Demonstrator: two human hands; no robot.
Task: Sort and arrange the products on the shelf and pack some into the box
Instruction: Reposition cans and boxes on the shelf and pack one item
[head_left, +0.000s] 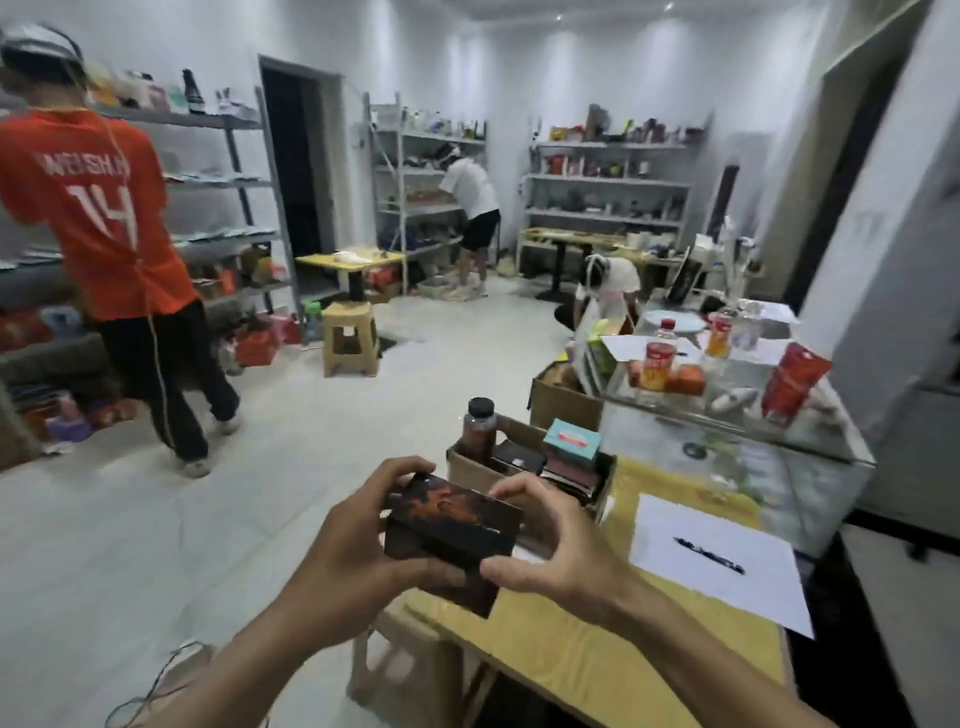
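I hold a dark box with an orange-red pattern (451, 525) in front of me with both hands. My left hand (358, 540) grips its left end, thumb underneath and fingers over the top. My right hand (545, 540) grips its right end the same way. Just beyond it, an open cardboard box (470, 470) stands on the yellow table (597, 660). Inside stand a dark jar with a black lid (479, 428), a teal carton (571, 441) and some flat dark packs. Product shelves (228, 182) line the left wall and the far wall.
A white sheet with a pen (717, 558) lies on the table to my right. A glass counter (727, 410) behind it carries bottles and a red pack. A person in an orange shirt (104, 218) stands at the left shelf. Two more people work farther back. A plastic stool (350, 338) stands mid-floor.
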